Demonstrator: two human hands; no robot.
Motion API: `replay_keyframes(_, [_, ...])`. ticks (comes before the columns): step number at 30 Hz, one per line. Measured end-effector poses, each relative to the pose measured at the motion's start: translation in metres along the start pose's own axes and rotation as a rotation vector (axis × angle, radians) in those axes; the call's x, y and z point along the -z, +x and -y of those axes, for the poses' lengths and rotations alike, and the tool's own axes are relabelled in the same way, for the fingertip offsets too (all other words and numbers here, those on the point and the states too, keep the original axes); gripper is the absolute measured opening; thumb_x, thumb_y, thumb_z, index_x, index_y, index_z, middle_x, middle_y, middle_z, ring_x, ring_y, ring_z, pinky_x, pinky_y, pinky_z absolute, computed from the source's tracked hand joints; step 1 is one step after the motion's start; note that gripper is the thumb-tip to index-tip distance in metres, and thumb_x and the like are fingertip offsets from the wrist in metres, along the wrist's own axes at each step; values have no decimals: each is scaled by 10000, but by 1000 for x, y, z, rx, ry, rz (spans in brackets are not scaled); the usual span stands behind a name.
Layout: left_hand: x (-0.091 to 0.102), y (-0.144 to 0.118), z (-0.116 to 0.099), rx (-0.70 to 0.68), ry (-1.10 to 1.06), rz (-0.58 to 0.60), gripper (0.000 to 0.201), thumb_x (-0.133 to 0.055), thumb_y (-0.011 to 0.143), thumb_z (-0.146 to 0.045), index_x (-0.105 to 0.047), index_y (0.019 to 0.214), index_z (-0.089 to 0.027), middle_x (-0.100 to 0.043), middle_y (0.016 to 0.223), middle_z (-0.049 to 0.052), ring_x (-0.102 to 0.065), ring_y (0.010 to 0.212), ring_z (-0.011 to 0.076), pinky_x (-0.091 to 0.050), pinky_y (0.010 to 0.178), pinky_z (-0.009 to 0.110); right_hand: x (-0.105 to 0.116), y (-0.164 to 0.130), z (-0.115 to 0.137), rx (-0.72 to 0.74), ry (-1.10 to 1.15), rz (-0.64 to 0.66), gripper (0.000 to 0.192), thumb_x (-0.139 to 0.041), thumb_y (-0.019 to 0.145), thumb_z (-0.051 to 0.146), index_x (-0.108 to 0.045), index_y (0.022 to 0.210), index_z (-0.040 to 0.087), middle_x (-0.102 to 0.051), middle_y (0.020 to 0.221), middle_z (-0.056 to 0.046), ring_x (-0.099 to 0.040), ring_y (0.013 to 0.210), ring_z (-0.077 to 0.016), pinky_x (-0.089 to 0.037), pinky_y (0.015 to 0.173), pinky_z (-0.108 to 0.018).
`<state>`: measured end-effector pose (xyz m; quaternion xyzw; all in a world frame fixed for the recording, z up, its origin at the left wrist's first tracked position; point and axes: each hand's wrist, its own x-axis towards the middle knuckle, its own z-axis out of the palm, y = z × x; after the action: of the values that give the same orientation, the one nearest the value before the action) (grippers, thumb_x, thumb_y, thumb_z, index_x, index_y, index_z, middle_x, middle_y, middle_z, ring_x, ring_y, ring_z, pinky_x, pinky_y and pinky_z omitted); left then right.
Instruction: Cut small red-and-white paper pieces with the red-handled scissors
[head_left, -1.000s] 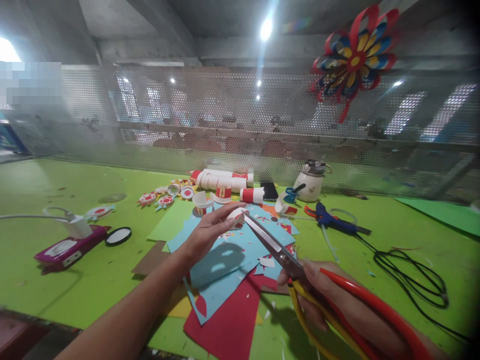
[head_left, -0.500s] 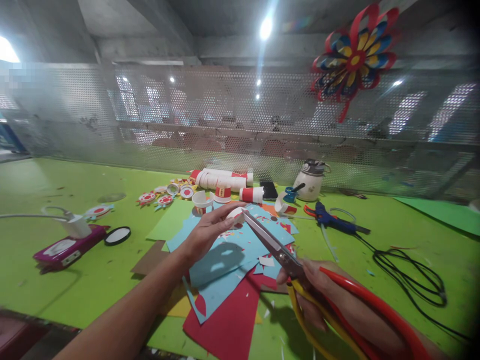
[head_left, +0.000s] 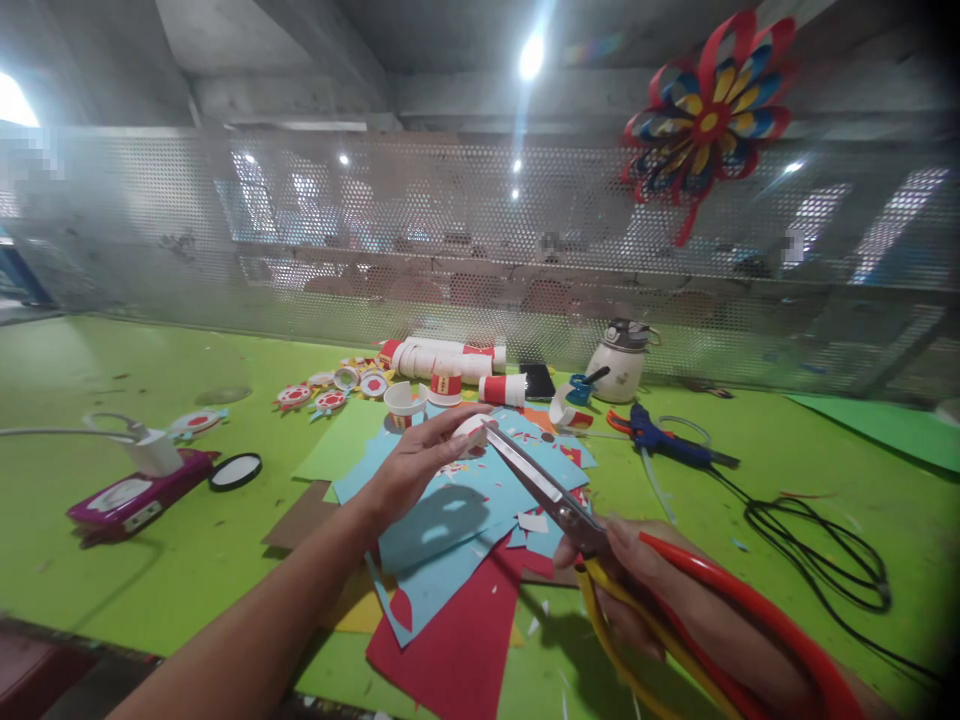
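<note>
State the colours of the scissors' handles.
Scissors' handles: one red, one yellow; best in the head view.

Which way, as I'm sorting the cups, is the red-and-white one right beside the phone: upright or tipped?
Tipped. The cup lies on its side: its length runs sideways along the table, one end toward the phone.

a small white paper cup piece [head_left: 471, 434] with red marking sits pinched at the fingertips of the left hand [head_left: 409, 462], raised above the bench. long steel scissors [head_left: 564, 510], with red and yellow handles, slant up from the right hand [head_left: 694, 605], blades nearly together, their tips at the piece's edge between the two hands.
</note>
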<state>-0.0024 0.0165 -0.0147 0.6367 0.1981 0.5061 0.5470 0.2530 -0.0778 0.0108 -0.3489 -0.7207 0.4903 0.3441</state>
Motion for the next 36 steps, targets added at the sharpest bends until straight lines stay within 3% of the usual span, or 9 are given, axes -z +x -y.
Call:
replay_keyframes(9, [1,1,2,-14,-3,7,330,-559,835,-239,-624,1159,-250,-557,1276,53,-448,1196,270,-384,944,371,0,-44,-20,58,-106,-94,241,-589,891,256,-603,1131,270,-514,1316,-67,-557,1073,-233,-497,869,-392])
replay_keyframes(11, [1,1,1,-14,-3,7,327,-561,834,-241,-629,1154,-249,-559,1274,54,-446,1198,271,-385,945,373,1,-45,-20,54,-110,-103,275,-628,864,255,-603,1135,292,-495,1340,-61,-539,1104,-240,-489,884,-384])
replay_keyframes(13, [0,1,1,-10,-1,3,327,-563,832,-243,-630,1152,-249,-563,1269,55,-449,1196,270,-387,944,374,0,-38,-19,35,-99,-107,236,-535,924,250,-584,1154,279,-513,1314,-69,-559,1077,-223,-486,883,-401])
replay_keyframes(15, [0,0,1,-11,1,0,328,-560,834,-242,-628,1154,-252,-562,1271,53,-453,1194,265,-388,945,371,-4,-25,-15,13,-75,-102,242,-529,929,262,-570,1160,204,-575,1213,-82,-607,974,-214,-522,803,-411])
replay_keyframes(19, [0,0,1,-17,11,8,328,-550,840,-237,-624,1158,-257,-559,1277,46,-448,1202,259,-388,949,364,-14,0,-4,-50,-22,-91,200,-516,937,255,-591,1113,196,-612,1141,-71,-631,889,-183,-541,751,-363])
replay_keyframes(22, [1,0,1,-12,15,13,330,-549,841,-238,-620,1162,-255,-557,1278,47,-449,1202,262,-389,950,368,-16,5,0,-91,15,-84,180,-514,939,259,-600,1080,189,-629,1090,-63,-638,828,-162,-547,704,-332])
replay_keyframes(24, [1,0,1,-10,11,18,332,-547,842,-237,-616,1167,-254,-558,1277,48,-453,1200,264,-388,953,373,-15,3,-1,-115,36,-75,190,-489,948,305,-611,1010,174,-653,920,-35,-620,676,-127,-533,594,-279])
replay_keyframes(28, [0,1,0,-15,17,23,329,-546,844,-232,-615,1165,-252,-552,1284,45,-441,1212,260,-388,955,363,-14,-1,-8,-168,83,-66,441,-332,974,447,-550,699,180,-425,498,73,-365,402,-71,-357,418,-202])
replay_keyframes(36, [1,0,-1,2,58,12,337,-558,835,-241,-608,1167,-266,-544,1295,38,-462,1190,253,-389,943,365,-16,-1,-11,-177,29,-83,482,-332,973,455,-406,575,193,-358,475,80,-287,416,-70,-270,425,-212])
